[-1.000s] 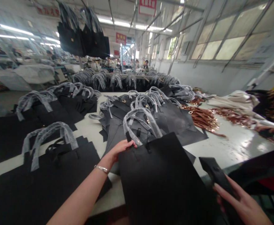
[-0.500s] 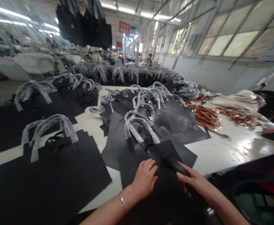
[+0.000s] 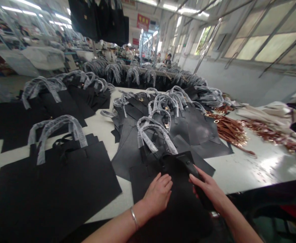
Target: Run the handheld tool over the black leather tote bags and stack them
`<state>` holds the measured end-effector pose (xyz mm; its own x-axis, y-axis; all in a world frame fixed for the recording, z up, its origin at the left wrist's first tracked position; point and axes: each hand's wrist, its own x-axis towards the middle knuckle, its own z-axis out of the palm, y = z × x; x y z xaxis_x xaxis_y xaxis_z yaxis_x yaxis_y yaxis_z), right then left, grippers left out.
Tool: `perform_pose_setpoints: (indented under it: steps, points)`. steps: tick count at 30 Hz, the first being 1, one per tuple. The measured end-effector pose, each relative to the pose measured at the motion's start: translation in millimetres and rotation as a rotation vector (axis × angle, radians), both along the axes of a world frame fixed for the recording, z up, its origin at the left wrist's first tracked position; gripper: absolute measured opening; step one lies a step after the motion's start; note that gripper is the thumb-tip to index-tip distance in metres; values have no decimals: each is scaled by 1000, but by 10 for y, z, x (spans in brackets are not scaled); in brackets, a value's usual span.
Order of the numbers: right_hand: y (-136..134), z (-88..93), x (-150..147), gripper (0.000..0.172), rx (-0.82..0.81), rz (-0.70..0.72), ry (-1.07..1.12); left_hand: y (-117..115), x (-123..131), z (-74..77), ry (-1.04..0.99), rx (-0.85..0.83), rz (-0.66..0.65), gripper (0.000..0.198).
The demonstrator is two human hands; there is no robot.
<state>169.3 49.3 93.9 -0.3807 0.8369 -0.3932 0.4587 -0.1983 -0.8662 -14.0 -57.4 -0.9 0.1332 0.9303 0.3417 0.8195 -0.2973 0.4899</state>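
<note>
My left hand (image 3: 158, 193), with a bracelet at the wrist, rests on a black bag panel (image 3: 143, 180), its fingers laid flat and slightly bent. In my right hand (image 3: 206, 185) is a long black handheld tool (image 3: 192, 171), its exact kind unclear. The tool's far end is close to the panel's top edge, beside a lifted black flap (image 3: 185, 156). Two handles (image 3: 145, 138) wrapped in clear plastic stand up from the panel. The lower part of the panel is dark and hard to make out.
At left lies another black bag panel (image 3: 57, 189) with wrapped handles. More black panels (image 3: 130, 145) overlap behind my hands. Brown straps (image 3: 230, 130) with gold buckles are heaped on the right of the white table (image 3: 261, 172). Black bags (image 3: 99, 22) hang overhead.
The view has tipped down and turned slightly left. My right hand has raised the tool a little toward the panel's top edge. My left hand stays on the panel.
</note>
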Motion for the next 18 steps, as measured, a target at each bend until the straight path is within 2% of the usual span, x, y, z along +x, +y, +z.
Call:
perform_pose_setpoints:
  steps: [4,7,11,18]
  points:
    - [-97,188,79,72,-109,95,-99,-33,-6,9,-19,-21,-31,35]
    - [-208,261,39,74,-175,176,-148,-96,19,23,-27,-41,-52,36]
    - [-286,239,-89,74,-228,239,-120,-189,44,37,-31,-46,-94,36]
    - [-179,191,-278,65,-291,328,-91,-216,31,66,12,8,-142,33]
